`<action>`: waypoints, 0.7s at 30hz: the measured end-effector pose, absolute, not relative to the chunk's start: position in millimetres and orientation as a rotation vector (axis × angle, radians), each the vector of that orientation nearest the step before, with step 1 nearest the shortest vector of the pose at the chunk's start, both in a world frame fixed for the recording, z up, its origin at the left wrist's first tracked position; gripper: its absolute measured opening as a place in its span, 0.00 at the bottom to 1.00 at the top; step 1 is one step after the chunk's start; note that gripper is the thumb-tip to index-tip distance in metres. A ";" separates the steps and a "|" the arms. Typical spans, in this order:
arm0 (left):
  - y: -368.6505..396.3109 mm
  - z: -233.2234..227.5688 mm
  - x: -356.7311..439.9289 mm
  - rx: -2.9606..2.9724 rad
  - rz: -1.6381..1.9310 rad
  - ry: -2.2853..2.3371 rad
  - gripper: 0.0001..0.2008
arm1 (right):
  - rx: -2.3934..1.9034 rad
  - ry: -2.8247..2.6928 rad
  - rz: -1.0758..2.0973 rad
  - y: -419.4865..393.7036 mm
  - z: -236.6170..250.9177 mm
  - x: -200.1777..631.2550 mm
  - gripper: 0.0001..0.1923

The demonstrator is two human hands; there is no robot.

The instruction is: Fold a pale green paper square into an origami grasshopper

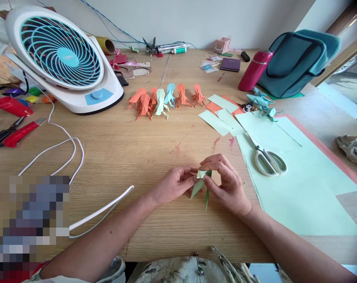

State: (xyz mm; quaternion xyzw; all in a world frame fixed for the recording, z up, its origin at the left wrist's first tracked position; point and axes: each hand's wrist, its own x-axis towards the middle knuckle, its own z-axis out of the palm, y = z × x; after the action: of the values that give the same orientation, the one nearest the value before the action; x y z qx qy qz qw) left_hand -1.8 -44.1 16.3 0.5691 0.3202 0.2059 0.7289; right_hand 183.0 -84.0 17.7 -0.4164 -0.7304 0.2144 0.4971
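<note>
The upper part of the folded green paper piece (pixel 202 181) was covered by the fingers of the left hand (pixel 174 184) and right hand (pixel 227 184), so its shape there could not be told. A pixelated block (pixel 29 220) hid whatever lay at the table's (pixel 137 149) near left corner. The small items (pixel 209 65) along the table's far edge were too small to identify, and the cloth (pixel 354 148) was cut off by the picture's right edge.

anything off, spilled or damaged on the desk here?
Only faint reddish smears on the bare wooden table beyond the hands, like marker or paint stains. Nothing looks spilled or broken. Both the left hand and right hand pinch a green folded paper piece.
</note>
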 end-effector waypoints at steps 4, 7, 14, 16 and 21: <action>-44.9 15.8 -2.3 1.144 0.427 0.679 0.20 | -0.990 -1.803 0.499 -83.4 17.7 184.0 0.10; -44.4 13.8 -1.8 1.106 0.482 0.738 0.23 | -0.977 -1.862 0.445 -83.3 18.7 185.2 0.11; -43.5 16.8 -4.6 1.144 0.533 0.774 0.25 | -0.984 -1.940 0.373 -81.6 20.0 188.4 0.14; -43.6 17.7 -5.6 1.212 0.578 0.782 0.23 | -1.000 -1.942 0.366 -81.2 19.8 189.5 0.13; -42.8 22.2 -7.6 1.246 0.665 0.812 0.21 | -1.032 -1.937 0.373 -78.8 18.1 193.1 0.13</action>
State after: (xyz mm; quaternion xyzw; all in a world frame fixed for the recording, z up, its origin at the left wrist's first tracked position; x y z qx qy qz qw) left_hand -7.6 -42.8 22.2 0.5565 0.3624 0.2970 0.6861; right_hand 193.1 -78.8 18.1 -0.4159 -0.7804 0.1504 0.4420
